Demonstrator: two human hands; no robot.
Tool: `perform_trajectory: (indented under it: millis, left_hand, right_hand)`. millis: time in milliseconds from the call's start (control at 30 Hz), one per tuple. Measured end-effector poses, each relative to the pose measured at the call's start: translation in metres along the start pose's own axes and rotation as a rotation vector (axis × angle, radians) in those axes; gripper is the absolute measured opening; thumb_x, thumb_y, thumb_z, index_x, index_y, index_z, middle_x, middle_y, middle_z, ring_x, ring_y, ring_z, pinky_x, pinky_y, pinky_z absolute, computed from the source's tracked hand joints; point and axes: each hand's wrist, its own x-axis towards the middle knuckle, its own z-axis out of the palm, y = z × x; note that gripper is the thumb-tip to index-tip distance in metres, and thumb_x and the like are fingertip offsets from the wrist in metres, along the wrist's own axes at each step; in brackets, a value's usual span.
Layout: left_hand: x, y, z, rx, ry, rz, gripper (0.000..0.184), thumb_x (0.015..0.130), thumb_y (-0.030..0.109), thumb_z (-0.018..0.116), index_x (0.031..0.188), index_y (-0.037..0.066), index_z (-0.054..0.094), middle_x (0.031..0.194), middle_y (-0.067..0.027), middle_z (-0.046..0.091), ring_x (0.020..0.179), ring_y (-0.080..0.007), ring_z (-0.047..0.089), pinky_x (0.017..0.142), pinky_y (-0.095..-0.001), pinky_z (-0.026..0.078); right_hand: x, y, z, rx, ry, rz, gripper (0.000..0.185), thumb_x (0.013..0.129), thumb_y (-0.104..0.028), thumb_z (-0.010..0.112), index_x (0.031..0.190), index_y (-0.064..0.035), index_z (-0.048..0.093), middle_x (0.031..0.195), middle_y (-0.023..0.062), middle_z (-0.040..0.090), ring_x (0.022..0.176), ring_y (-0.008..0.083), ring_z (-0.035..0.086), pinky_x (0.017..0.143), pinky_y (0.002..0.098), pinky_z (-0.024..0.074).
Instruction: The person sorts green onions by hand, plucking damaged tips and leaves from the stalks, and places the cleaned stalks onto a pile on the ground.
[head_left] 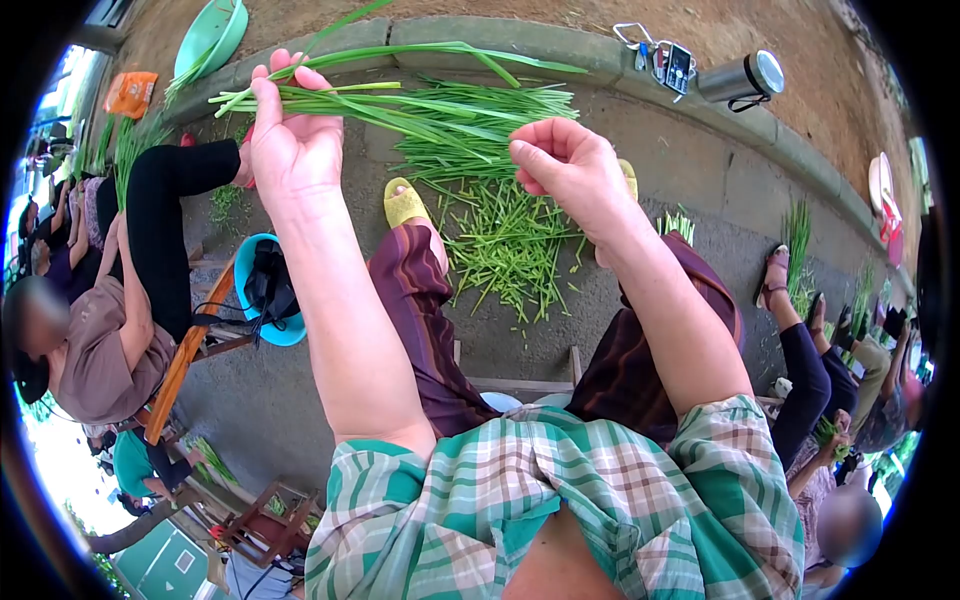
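My left hand (297,140), palm up, has its fingers curled round the pale ends of a small bunch of long green stalks (400,115), whose leaves stretch to the right. My right hand (572,165) is closed, thumb against the curled forefinger; whether anything is pinched there is hidden. Under and between the hands lies a heap of long green leaves (490,100) on the pavement. Nearer to me, between my feet, short cut stalk pieces (510,250) are scattered in a pile. A small upright bundle of stalks (676,224) stands by my right knee.
A kerb (480,45) runs behind the heap, with a steel flask (740,78) and a phone with keys (672,65) on it. At left are a green basin (212,40), a blue bucket (270,290) and a seated person (105,350). More people sit at right.
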Motion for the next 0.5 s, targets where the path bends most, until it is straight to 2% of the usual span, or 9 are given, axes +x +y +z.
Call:
perform_trajectory:
  millis: [167, 233, 267, 367, 400, 433, 500]
  left_hand:
    - [-0.004, 0.003, 0.002, -0.002, -0.024, -0.001, 0.023, 0.097, 0.018, 0.053, 0.119, 0.009, 0.053, 0.119, -0.0112, 0.062, 0.108, -0.0271, 0.057, 0.081, -0.0390, 0.058]
    - [-0.005, 0.005, 0.003, -0.008, -0.055, -0.014, 0.023, 0.098, 0.018, 0.053, 0.119, 0.008, 0.052, 0.119, -0.0113, 0.061, 0.107, -0.0273, 0.057, 0.080, -0.0381, 0.058]
    - [-0.006, 0.006, 0.003, -0.009, -0.055, -0.013, 0.023, 0.098, 0.018, 0.053, 0.119, 0.008, 0.052, 0.119, -0.0113, 0.061, 0.107, -0.0273, 0.057, 0.080, -0.0381, 0.058]
    - [-0.007, 0.007, 0.003, 0.003, -0.092, -0.034, 0.023, 0.098, 0.017, 0.052, 0.118, 0.007, 0.053, 0.119, -0.0107, 0.061, 0.106, -0.0269, 0.057, 0.079, -0.0369, 0.058]
    - [-0.007, 0.007, 0.003, 0.001, -0.096, -0.037, 0.024, 0.098, 0.017, 0.052, 0.119, 0.006, 0.053, 0.122, -0.0107, 0.060, 0.106, -0.0276, 0.057, 0.078, -0.0357, 0.058]
    - [-0.007, 0.006, 0.004, -0.002, -0.099, -0.042, 0.026, 0.098, 0.016, 0.052, 0.121, 0.005, 0.054, 0.124, -0.0107, 0.059, 0.106, -0.0284, 0.057, 0.078, -0.0345, 0.058]
    - [-0.008, 0.003, 0.005, -0.004, -0.103, -0.049, 0.026, 0.098, 0.016, 0.052, 0.121, 0.004, 0.054, 0.124, -0.0108, 0.059, 0.105, -0.0281, 0.057, 0.077, -0.0338, 0.058]
  right_hand:
    - [0.003, 0.003, -0.004, -0.042, 0.008, 0.002, 0.023, 0.092, -0.019, 0.062, 0.103, 0.0013, 0.063, 0.083, 0.0029, 0.065, 0.070, 0.0082, 0.061, 0.062, 0.0232, 0.0499]
    - [0.002, -0.008, -0.012, -0.034, 0.166, 0.019, 0.024, 0.093, -0.021, 0.061, 0.104, 0.0007, 0.063, 0.083, 0.0025, 0.065, 0.070, 0.0079, 0.060, 0.061, 0.0233, 0.0497]
    - [0.007, -0.005, -0.020, -0.016, 0.216, -0.001, 0.020, 0.094, -0.021, 0.062, 0.105, -0.0049, 0.064, 0.086, 0.0006, 0.064, 0.072, 0.0060, 0.057, 0.065, 0.0216, 0.0485]
    - [0.013, -0.010, -0.037, 0.003, 0.383, -0.082, 0.022, 0.093, -0.022, 0.062, 0.108, -0.0067, 0.065, 0.087, -0.0028, 0.062, 0.077, 0.0053, 0.056, 0.069, 0.0215, 0.0483]
    - [0.015, -0.010, -0.043, 0.005, 0.368, -0.084, 0.025, 0.093, -0.023, 0.062, 0.112, -0.0068, 0.066, 0.093, -0.0026, 0.064, 0.085, 0.0054, 0.057, 0.073, 0.0214, 0.0483]
    - [0.016, -0.009, -0.045, 0.004, 0.372, -0.084, 0.025, 0.093, -0.023, 0.062, 0.112, -0.0068, 0.066, 0.093, -0.0026, 0.064, 0.085, 0.0054, 0.057, 0.073, 0.0214, 0.0483]
    - [0.017, -0.009, -0.048, -0.094, 0.243, -0.036, 0.028, 0.094, -0.024, 0.061, 0.116, -0.0073, 0.066, 0.099, -0.0009, 0.065, 0.090, 0.0058, 0.058, 0.078, 0.0218, 0.0480]
